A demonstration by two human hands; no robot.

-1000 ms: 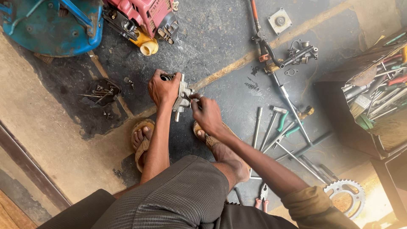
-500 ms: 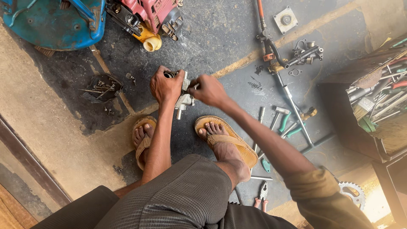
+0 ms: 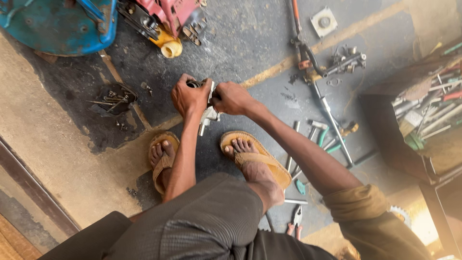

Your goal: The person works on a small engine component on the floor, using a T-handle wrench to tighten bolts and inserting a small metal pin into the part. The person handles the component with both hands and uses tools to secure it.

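Mid-frame, above the sandalled feet: left hand (image 3: 190, 97) w/ fingers wrapped round a small metal part (image 3: 210, 113); right hand (image 3: 233, 97) clenched on its other side. Loose tools (image 3: 321, 137) lie right of centre.

Left hand (image 3: 189, 97) and right hand (image 3: 233, 97) both grip a small metal part (image 3: 209, 113) above the sandalled feet (image 3: 250, 154).

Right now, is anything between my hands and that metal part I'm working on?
Nothing visible: the left hand and right hand both already grip the small metal part, held above the floor between the sandalled feet.
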